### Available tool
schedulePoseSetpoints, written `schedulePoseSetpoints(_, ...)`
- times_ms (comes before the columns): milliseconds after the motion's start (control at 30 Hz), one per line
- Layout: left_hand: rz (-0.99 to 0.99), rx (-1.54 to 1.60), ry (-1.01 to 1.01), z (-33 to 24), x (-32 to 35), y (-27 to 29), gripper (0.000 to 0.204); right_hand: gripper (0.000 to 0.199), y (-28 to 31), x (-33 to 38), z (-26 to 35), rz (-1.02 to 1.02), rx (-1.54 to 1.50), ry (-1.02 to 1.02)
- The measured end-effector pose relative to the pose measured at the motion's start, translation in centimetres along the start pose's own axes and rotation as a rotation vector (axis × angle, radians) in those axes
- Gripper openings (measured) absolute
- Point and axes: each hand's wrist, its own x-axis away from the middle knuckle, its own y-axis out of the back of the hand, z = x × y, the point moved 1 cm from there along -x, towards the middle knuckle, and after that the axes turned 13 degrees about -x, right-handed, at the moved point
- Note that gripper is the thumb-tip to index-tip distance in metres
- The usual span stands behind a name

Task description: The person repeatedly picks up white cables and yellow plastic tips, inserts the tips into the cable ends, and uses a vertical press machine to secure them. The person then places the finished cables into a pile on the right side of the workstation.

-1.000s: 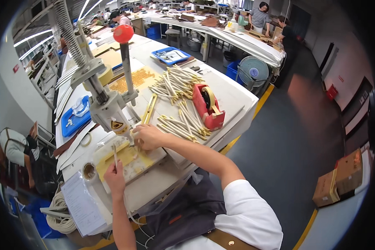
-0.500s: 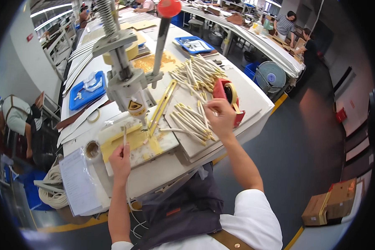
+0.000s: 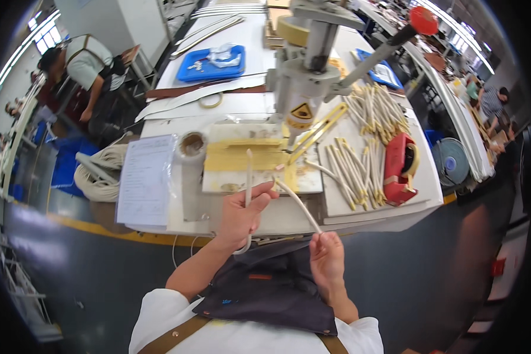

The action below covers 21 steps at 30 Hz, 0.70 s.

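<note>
My left hand [image 3: 241, 217] is closed around a long white cord [image 3: 249, 171], whose free end points up over the press's base plate [image 3: 218, 182]. Below that hand the same cord loops down near my apron. My right hand [image 3: 327, 253] grips a short white cord piece [image 3: 301, 205] in front of the table edge. Its far, yellowish tip lies beside my left fingertips; whether they touch it I cannot tell. Behind the hands stands a grey hand press [image 3: 304, 88] with a red-knobbed lever [image 3: 374, 56]. Yellow tape [image 3: 236, 154] covers part of the base plate.
Cut cord pieces with yellow ends [image 3: 348, 171] lie in piles to the right, beside a red tape dispenser [image 3: 399, 171]. Paper sheets [image 3: 146, 180], a tape roll [image 3: 192, 144] and a blue tray [image 3: 211, 64] are at left. A co-worker [image 3: 88, 65] bends over farther left.
The view has swung left. My right hand has come from beside the tape dispenser back toward my body, now with a short cord piece. My left hand still holds the long cord, nearer the right one.
</note>
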Motion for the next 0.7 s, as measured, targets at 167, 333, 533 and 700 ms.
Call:
schedulePoseSetpoints(167, -0.113, -0.089, 0.008, 1.6, -0.3, 1.6, 0.023, 0.003, 0.5, 1.0, -3.4, -0.04, 0.019, -0.215)
schedulePoseSetpoints(333, -0.038, -0.017, 0.04, 0.5, -0.1, 1.8, 0.027, 0.015, 0.8, 1.5, -4.4, 0.006, 0.171, -0.354)
schedulePoseSetpoints(533, 0.007, -0.034, 0.079, -0.1, 0.0, 2.0, 0.026, 0.014, 0.6, 2.1, -5.2, 0.069, 0.328, -0.41)
schedulePoseSetpoints(700, 0.066, -0.014, 0.185, 0.3, -0.9, 2.6, 0.025, 0.019, 0.5, 1.9, -4.5, 0.168, 0.241, -0.7)
